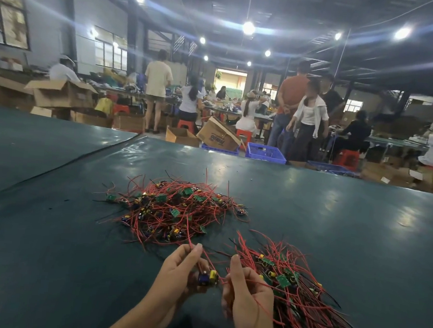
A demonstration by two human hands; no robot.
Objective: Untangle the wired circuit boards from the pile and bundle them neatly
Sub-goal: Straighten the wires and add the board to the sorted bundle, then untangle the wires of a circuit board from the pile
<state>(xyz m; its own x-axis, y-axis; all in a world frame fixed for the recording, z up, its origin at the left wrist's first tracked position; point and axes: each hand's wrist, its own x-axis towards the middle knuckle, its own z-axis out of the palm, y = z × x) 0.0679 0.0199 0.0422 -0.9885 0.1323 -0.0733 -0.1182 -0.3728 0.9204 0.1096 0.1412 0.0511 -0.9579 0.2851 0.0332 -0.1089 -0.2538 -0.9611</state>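
You are sitting at a dark green table (336, 213), working close to its near edge. Your left hand (179, 273) is gripping a small board (208, 277) with yellow and blue parts, fingers curling round it and fingertips pinching its red wire (188, 229). Your right hand (248, 294) is just right of the board, fingers curling round another red lead from it. The pinched wire is running away from your left fingertips, near to far, into the tangled pile (172, 209) lying beyond both hands. The sorted bundle (302, 302) is lying right of your right hand, wires fanning toward you. Freeing this board probably means drawing it toward you along the wire's length, then passing it right, with your right hand being nearer.
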